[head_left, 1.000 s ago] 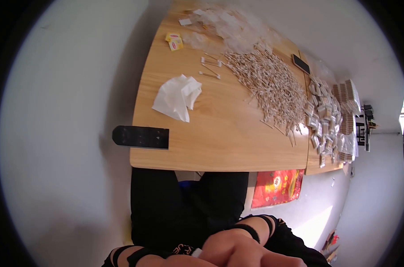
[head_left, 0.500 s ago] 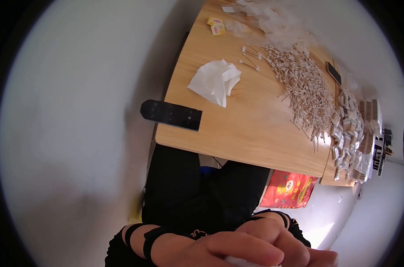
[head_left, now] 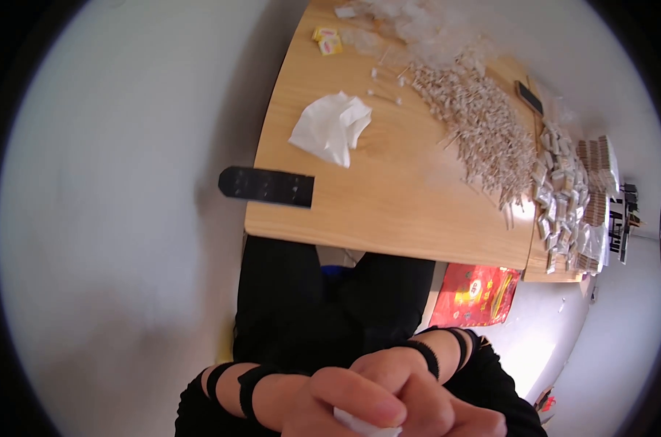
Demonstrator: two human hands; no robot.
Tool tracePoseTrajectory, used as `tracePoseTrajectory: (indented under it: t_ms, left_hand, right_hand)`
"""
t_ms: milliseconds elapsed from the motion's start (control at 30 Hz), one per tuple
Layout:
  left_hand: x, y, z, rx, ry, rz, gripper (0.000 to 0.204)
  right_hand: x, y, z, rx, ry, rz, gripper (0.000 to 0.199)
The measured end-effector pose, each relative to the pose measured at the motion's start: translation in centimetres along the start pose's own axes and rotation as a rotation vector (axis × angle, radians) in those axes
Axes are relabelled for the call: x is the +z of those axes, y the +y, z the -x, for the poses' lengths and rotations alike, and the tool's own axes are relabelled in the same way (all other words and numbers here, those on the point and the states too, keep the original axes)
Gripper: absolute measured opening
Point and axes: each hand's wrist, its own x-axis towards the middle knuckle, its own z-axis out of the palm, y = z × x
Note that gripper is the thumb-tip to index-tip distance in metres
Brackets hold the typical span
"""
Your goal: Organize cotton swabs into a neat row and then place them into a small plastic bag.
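Note:
Both my hands are close together at the bottom edge, in front of my lap. My left hand (head_left: 327, 397) is closed, with a soft white piece (head_left: 365, 424), tissue or thin plastic, showing under its fingers. Against it sits my right hand (head_left: 418, 397), its fingers curled; whatever they grip is hidden below. Beyond my knees on the wooden table (head_left: 389, 211) lies a crumpled white tissue (head_left: 332, 127). A big heap of cotton swabs (head_left: 483, 127) spreads to its right, with a few loose swabs (head_left: 385, 96) beside the heap.
A black strap-like piece (head_left: 268, 186) overhangs the table's left edge. Farther back are small yellow packets (head_left: 329, 42) and clear plastic bags (head_left: 432, 33). At right lie a phone (head_left: 529, 97), many packed swab bundles (head_left: 560, 197) and stacks (head_left: 596, 164). A red bag (head_left: 476, 295) hangs below the table edge.
My two hands have shifted left and slightly up in the view, staying together, and more of the white piece shows. The table scene has slid a little left and up.

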Motion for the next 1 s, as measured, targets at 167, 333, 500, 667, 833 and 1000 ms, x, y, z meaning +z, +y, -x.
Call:
tracePoseTrajectory:
  t_ms: [167,333,500,667,833,1000]
  left_hand:
    - [0.1,-0.3,-0.2,0.048,-0.042,0.073,0.02]
    - [-0.1,-1.4,-1.4,0.127,-0.095,0.121,0.021]
    - [-0.4,-1.2,-2.6,0.201,-0.173,0.121,0.021]
    - [3.6,-1.5,-4.9,0.265,0.37,-0.665,0.03]
    - [-6.1,0.8,-5.9,-0.727,0.221,-0.262,0.043]
    - [-9.9,0.7,-7.7,-0.941,0.065,-0.345,0.041]
  right_hand:
    - [-1.1,-0.1,-0.4,-0.006,-0.206,0.208,0.039]
    - [-2.0,1.7,0.2,-0.045,-0.153,0.088,0.028]
    - [-3.9,1.4,-4.7,-0.041,-0.452,0.44,0.024]
    - [-5.1,1.5,-9.8,-0.116,-0.752,0.792,0.029]
    - [-6.7,1.2,-12.9,0.42,-0.673,0.869,0.045]
    - [-8.5,1.1,-15.3,0.454,-0.553,0.766,0.038]
